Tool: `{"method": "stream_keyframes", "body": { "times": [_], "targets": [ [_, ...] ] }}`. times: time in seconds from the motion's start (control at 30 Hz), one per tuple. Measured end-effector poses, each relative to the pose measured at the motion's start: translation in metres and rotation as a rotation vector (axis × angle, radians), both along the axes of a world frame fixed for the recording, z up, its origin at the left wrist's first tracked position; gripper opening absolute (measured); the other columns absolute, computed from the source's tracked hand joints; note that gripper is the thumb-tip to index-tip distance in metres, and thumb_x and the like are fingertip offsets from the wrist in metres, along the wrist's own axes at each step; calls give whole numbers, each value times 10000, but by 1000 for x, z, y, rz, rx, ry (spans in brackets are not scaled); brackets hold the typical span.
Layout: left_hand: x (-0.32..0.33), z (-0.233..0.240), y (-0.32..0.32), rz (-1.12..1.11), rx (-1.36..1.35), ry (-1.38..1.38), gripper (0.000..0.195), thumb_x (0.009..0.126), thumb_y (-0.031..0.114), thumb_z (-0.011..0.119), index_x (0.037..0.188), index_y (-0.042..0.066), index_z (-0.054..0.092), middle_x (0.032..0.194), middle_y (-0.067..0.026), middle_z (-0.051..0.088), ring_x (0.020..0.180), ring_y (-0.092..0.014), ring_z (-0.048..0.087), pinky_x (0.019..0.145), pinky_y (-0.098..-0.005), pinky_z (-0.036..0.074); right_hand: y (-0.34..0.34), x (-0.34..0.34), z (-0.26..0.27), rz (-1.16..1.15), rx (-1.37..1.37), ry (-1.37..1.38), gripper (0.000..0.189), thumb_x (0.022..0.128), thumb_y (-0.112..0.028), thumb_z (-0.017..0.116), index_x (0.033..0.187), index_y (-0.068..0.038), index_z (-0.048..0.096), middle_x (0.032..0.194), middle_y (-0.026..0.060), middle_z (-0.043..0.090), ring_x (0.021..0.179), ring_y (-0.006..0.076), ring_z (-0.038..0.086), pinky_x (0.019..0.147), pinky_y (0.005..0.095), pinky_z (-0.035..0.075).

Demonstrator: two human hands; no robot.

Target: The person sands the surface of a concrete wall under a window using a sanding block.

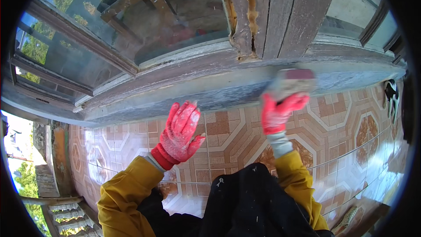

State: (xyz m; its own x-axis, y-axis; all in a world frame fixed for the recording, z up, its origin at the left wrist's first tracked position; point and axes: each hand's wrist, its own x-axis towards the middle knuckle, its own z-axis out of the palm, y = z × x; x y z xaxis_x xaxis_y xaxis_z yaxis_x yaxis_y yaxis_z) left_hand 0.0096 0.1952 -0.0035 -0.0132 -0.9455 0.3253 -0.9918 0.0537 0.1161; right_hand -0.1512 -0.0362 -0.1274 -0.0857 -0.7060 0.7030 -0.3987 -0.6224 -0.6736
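My right hand (279, 113), in a red coated work glove dusted with white, grips a flat block (294, 84) with a maroon end. Motion blurs both, so the exact kind of block is unclear. It is in front of the low plastered sill wall (227, 92) below the window frame; whether they touch I cannot tell. My left hand (182, 135), gloved the same way, hovers near the foot of that wall. Its fingers are stretched out, the thumb stands apart, and nothing is in it. White powder covers its fingers.
Above the wall are glass panes (184, 23) in worn wooden frames and a wooden post (283, 13) with orange-brown patches. Patterned tiles (227, 131) cover the floor. A black-and-white animal (391, 93) is at far right, a shoe (347, 219) at lower right, a balustrade (69, 217) at lower left.
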Motion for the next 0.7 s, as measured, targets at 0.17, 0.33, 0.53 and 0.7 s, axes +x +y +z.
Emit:
{"method": "stream_keyframes", "body": {
  "times": [0.17,0.33,0.53,0.7],
  "targets": [
    [-22,0,1,-10,40,115,733,726,180,709,1343,-56,391,1410,-264,392,1315,-426,389,1116,-563,276,1,3,-19,451,-584,443,650,698,-366,804,1252,-280,475,1415,264,307,1204,435,442,873,601,411],
    [-19,5,53,253,5,180,711,766,48,584,1413,-66,312,1458,-269,350,1338,-419,369,1115,-454,308,-98,-81,-7,-62,192,-85,1029,817,-321,703,1524,-52,6,1506,285,179,1323,448,332,1060,512,330],
    [-30,0,41,327,-57,294,692,816,54,602,1428,-56,298,1461,-265,339,1334,-414,365,1105,-446,310,-83,-66,20,-93,336,-195,910,904,-239,609,1522,-45,-30,1573,244,16,1466,273,94,1177,371,163],
    [-37,2,8,229,-68,251,679,811,62,614,1419,-49,330,1453,-242,368,1339,-399,369,1110,-450,306,18,17,-32,375,-356,285,889,679,-305,831,1388,-94,339,1448,261,239,1241,440,392,944,546,413]
  ]
}}
